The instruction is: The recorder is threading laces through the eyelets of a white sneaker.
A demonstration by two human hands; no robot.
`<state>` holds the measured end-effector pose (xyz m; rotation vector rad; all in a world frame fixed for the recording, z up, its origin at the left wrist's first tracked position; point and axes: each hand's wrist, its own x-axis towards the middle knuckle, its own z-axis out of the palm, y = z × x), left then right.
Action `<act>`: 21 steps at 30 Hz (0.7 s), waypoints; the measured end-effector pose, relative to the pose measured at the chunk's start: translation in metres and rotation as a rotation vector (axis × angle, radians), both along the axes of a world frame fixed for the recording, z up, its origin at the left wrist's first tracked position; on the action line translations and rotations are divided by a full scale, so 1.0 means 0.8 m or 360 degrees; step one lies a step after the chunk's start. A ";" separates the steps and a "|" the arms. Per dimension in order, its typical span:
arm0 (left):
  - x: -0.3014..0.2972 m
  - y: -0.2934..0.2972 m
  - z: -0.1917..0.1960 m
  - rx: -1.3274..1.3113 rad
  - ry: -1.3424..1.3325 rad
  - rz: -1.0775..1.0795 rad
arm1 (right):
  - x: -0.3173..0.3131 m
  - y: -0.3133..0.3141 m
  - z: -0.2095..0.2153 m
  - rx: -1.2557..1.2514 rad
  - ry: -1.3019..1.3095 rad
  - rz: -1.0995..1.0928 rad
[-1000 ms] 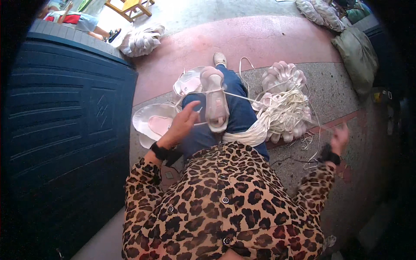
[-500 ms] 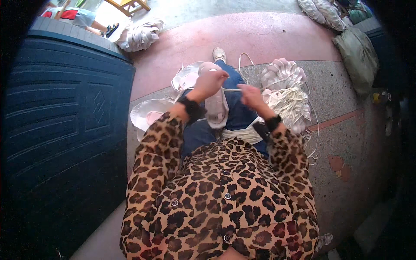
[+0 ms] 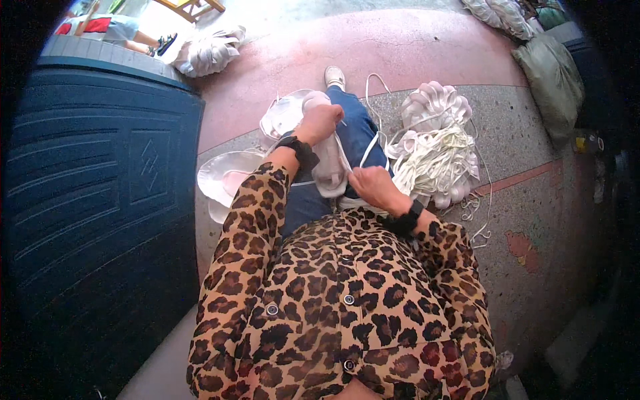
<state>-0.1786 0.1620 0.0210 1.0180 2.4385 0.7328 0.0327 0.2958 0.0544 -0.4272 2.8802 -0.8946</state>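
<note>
Stack of pale translucent shell-shaped trays (image 3: pixel 331 163) lies lengthwise on the lap.

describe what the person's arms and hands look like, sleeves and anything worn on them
Both arms are covered by long, loose leopard-print sleeves in tan with dark brown and black spots, matching the buttoned shirt. A black band sits on each wrist, just past the cuff: one on the left wrist, one on the right wrist. The left hand and right hand are bare, with no gloves.
</note>
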 end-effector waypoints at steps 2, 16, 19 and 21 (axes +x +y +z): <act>0.007 0.003 0.006 0.0112 0.0025 0.0064 | 0.019 0.011 -0.013 -0.0072 -0.0077 -0.0064; 0.074 -0.133 0.046 0.0456 -0.1010 0.0945 | -0.144 -0.032 0.010 -0.0277 -0.0125 -0.0384; 0.076 -0.135 0.015 0.0436 -0.0634 0.0897 | -0.173 -0.044 0.004 0.0086 -0.0226 -0.0186; 0.072 -0.129 0.010 0.0364 -0.0442 0.0819 | -0.181 -0.038 -0.013 0.0100 -0.0241 -0.0222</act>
